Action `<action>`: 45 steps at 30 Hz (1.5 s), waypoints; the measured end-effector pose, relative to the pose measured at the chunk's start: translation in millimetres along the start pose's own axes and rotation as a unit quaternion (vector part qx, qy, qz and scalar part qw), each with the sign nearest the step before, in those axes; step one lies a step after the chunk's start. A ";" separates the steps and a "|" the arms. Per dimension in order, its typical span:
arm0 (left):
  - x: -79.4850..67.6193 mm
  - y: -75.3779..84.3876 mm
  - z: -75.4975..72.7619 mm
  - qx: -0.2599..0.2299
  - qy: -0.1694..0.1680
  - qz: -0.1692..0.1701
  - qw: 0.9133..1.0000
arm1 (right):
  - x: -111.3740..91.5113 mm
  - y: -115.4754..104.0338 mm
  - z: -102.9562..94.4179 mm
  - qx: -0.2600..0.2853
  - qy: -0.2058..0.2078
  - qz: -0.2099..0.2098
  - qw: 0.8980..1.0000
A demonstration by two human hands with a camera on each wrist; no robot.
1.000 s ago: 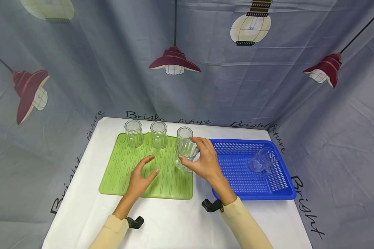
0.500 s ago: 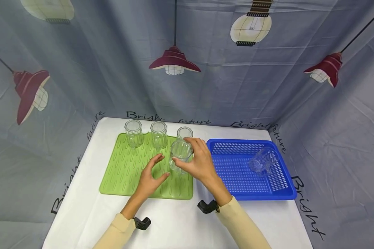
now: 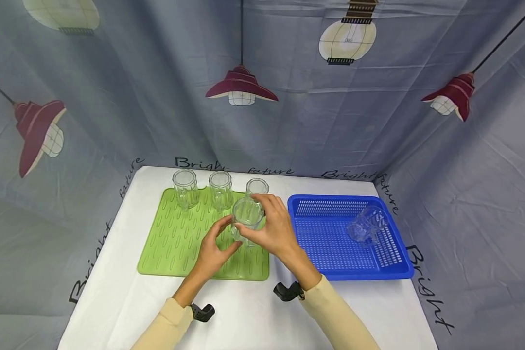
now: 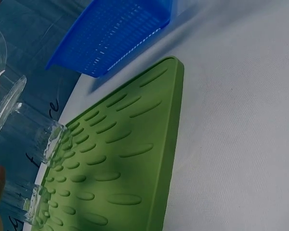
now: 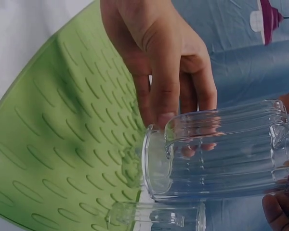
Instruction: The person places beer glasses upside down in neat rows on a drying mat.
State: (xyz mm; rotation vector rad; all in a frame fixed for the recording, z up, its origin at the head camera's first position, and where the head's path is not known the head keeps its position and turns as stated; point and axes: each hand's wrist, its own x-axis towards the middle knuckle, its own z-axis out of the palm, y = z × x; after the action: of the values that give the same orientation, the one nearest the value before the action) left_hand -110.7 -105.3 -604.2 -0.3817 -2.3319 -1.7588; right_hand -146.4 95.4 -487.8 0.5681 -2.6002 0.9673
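My right hand (image 3: 276,227) grips a clear glass mug (image 3: 247,214) by its upper end, above the right half of the green ridged mat (image 3: 170,243). In the right wrist view this mug (image 5: 226,156) has its flared rim towards the mat, so it is upside down. My left hand (image 3: 212,250) comes from the left, thumb and fingers curved round the mug's lower end near the rim. Along the mat's back edge stand a left glass (image 3: 185,189), a middle glass (image 3: 220,192) and a right glass (image 3: 257,187), the last partly hidden behind the held mug.
A blue plastic basket (image 3: 319,274) stands right of the mat, with one clear glass mug (image 3: 366,226) lying inside near its right wall. The white-covered table (image 3: 253,311) reaches back to a grey-blue curtain (image 3: 288,131) with printed lamps.
The right hand has carried the mug leftwards over the mat. My left hand has moved right, and its thumb and fingers now meet the mug. The glasses behind have stayed put.
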 end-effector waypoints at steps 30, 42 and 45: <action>-1.8 4.1 5.3 -0.012 -0.027 -0.034 0.999 | -3.3 -10.2 -4.3 0.017 0.001 -0.008 1.000; -1.9 5.2 2.7 -0.008 -0.031 -0.041 0.999 | -6.8 1.3 -10.4 0.043 -0.014 -0.019 0.999; -2.3 5.9 2.3 -0.011 -0.034 -0.040 0.999 | -7.2 5.6 -12.5 0.055 -0.018 -0.022 0.998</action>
State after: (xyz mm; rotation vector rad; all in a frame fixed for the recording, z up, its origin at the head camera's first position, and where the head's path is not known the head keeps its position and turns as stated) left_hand -106.7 -101.7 -600.2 -0.3632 -2.4085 -1.8360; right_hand -140.9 109.5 -484.8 0.6740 -2.5660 1.1003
